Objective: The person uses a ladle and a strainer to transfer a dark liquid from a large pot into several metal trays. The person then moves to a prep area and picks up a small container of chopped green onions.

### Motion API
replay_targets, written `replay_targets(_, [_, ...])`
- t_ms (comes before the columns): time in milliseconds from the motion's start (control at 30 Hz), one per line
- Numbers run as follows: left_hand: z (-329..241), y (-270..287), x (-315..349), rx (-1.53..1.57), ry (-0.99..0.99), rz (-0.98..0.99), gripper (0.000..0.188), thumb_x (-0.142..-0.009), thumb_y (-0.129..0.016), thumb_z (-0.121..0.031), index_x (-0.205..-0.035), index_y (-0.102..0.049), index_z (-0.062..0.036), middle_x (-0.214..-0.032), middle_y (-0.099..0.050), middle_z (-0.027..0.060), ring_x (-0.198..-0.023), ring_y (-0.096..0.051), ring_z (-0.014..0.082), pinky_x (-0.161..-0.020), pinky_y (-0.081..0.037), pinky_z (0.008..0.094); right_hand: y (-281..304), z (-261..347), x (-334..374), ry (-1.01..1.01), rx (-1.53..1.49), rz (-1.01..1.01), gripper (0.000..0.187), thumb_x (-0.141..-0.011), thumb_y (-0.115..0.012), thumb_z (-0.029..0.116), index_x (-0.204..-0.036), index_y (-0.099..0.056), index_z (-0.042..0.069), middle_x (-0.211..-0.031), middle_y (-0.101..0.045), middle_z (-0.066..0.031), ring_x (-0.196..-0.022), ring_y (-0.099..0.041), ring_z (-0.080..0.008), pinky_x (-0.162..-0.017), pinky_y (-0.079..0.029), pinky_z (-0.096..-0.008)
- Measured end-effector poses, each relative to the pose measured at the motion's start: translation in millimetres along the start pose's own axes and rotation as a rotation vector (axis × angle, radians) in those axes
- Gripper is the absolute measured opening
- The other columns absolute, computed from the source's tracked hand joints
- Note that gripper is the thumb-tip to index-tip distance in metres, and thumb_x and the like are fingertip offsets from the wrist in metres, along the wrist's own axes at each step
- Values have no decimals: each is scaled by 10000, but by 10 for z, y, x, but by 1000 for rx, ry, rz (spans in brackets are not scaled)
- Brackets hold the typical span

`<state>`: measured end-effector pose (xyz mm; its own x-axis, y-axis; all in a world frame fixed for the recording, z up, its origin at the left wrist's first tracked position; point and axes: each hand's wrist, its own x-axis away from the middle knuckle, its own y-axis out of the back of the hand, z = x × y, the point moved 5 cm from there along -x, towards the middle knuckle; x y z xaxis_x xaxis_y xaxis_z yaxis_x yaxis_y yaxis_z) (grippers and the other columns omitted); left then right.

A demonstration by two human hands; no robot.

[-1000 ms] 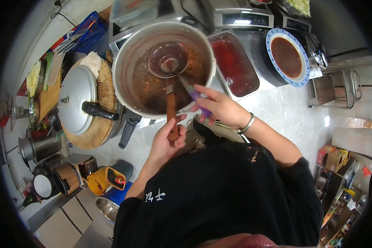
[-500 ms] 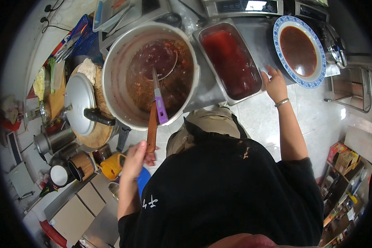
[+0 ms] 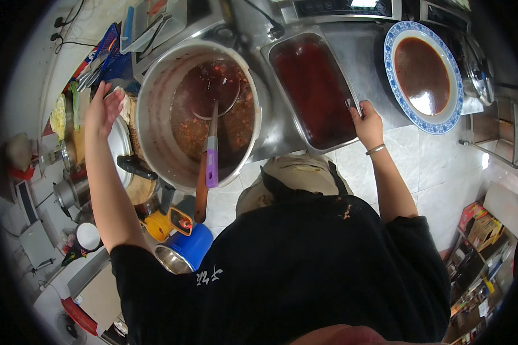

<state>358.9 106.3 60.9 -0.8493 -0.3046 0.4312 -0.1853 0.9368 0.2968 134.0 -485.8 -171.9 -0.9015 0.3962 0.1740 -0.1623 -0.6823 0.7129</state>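
Our right hand (image 3: 368,125) curls around the rim of a rectangular steel pan (image 3: 289,104). Our left hand (image 3: 104,109) reaches forward, open and empty, beyond the round metal stockpot (image 3: 160,109).

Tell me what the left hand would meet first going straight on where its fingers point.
Probably the blue basket or the utensils at its edge: the left hand's fingers point that way. Depth is unclear, so it might pass above them.
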Motion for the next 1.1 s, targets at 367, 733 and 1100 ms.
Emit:
replay_targets(367, [235,-557,-1281,393,90,105,493,-1039,-434,-348,-1326,-332,39,-1238,-573,262,-1082,-640,344,-846,-584,403,-29,-84,-38,36,-281,46,191,-901,-677,169,-1020,-659,20,-695,-622,-145,-597,-582,-216,-603,-481,-331])
replay_targets(733, [179,-759,-1405,325,14,-50,274,-1039,-451,-238,-1100,-472,28,-1145,-613,236,-1086,-644,332,-865,-584,409,351,-429,322,-110,-318,60,197,-927,-654,134,-1047,-668,-22,-782,-638,-29,-690,-501,-73,-624,-447,-248])
replay_targets(1100, [329,-263,-2289,307,-26,94,198,-985,-512,-154,-1040,-578,24,-1052,-623,171,-950,-633,256,-814,-553,360,595,-584,557,-228,-301,-9,165,-955,-620,135,-902,-635,-21,-693,-524,44,-647,-414,-50,-571,-369,-219])
